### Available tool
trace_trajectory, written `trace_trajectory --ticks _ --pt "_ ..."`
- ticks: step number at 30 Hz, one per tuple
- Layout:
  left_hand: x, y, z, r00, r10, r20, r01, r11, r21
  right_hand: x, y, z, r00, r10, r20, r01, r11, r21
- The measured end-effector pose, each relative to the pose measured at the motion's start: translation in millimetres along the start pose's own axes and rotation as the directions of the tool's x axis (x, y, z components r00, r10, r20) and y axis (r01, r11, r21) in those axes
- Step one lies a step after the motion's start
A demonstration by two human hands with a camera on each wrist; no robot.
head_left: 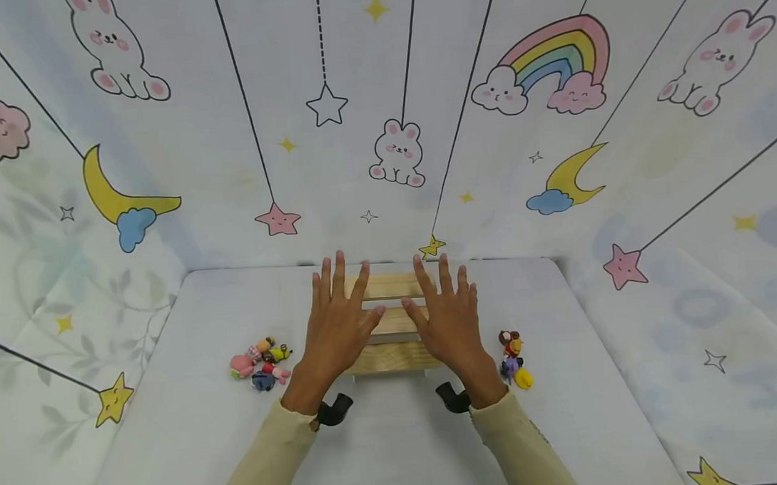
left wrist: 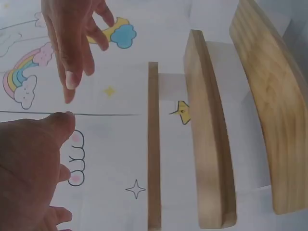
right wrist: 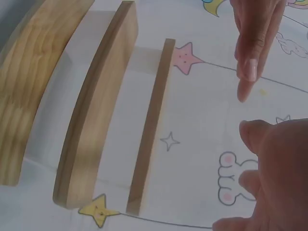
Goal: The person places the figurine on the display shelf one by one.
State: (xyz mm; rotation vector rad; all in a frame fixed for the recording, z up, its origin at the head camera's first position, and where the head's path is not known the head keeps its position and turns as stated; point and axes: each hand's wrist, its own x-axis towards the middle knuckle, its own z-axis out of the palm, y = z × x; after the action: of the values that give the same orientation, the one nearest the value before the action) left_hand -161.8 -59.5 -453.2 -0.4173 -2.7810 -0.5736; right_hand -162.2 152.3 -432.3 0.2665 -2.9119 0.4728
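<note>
Fingers (head_left: 340,280) straight and spread, the left hand (head_left: 336,330) and right hand (head_left: 452,324) hover above the wooden rack (head_left: 395,356), holding nothing; the wrist views show both apart from its three slats (left wrist: 204,120). Small toy figures lie off the rack in two groups: the left cluster (head_left: 256,353) beyond its left end, the right cluster (head_left: 511,367) beyond its right. No figure shows on the visible slats, so handling seems not begun, with everything left. White tabletop (head_left: 395,442) gives ample room in front of the rack; behind it, the back edge (head_left: 254,269) and patterned wall (head_left: 354,172) leave little.
</note>
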Motion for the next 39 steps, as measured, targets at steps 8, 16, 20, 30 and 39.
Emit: trace_trajectory --ticks 8,16,20,30,39 --pt "-13.8 -20.2 22.1 0.968 -0.046 -0.247 -0.015 0.971 -0.24 -3.7 28 8 0.989 0.005 -0.147 0.005 0.997 0.071" --pt "-35.6 -37.1 50.0 0.919 -0.185 -0.349 0.004 0.888 -0.461 -12.6 56 5 0.973 0.043 -0.225 0.004 0.979 0.205" --pt "-42.7 -42.4 61.5 0.906 -0.237 -0.351 0.014 0.845 -0.535 -17.0 73 4 0.967 0.068 -0.246 -0.01 0.973 0.23" --pt "-44.9 -56.1 82.8 0.927 -0.293 -0.236 0.078 0.763 -0.641 -21.8 113 1 0.944 0.075 -0.32 0.031 0.949 0.313" --pt "-42.2 -61.8 92.4 0.935 -0.29 -0.203 0.081 0.734 -0.674 -32.2 158 -4 0.952 0.148 -0.268 -0.04 0.928 0.369"
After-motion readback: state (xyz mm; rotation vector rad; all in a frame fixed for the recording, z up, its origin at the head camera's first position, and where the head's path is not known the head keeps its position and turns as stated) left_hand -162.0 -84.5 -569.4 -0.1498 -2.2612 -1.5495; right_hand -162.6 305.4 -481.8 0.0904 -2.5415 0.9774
